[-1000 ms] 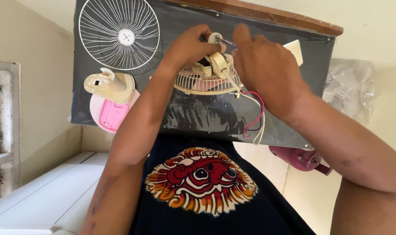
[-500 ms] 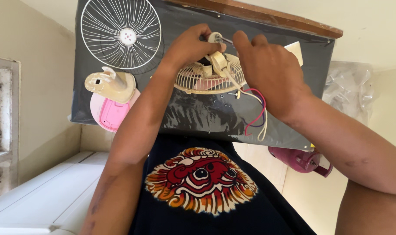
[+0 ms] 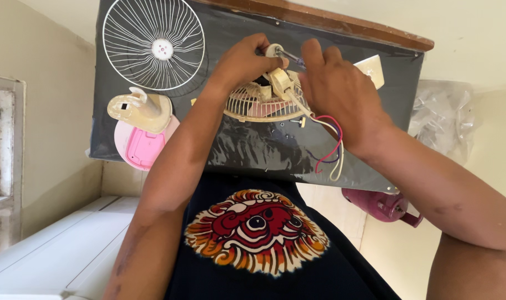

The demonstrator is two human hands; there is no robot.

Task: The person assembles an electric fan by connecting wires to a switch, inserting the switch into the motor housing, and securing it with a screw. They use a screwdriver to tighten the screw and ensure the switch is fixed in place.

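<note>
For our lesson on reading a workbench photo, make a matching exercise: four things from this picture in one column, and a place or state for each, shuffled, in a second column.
Column one:
1. round white fan grille
2. pink fan base
3. red and blue wires
4. magenta jug

Column two:
A. trailing from the cream fan part across the black sheet
B. below the table's edge, on the floor
C. lying flat at the far left corner of the table
D. overhanging the table's near left edge

Pairs: 1-C, 2-D, 3-A, 4-B
</note>
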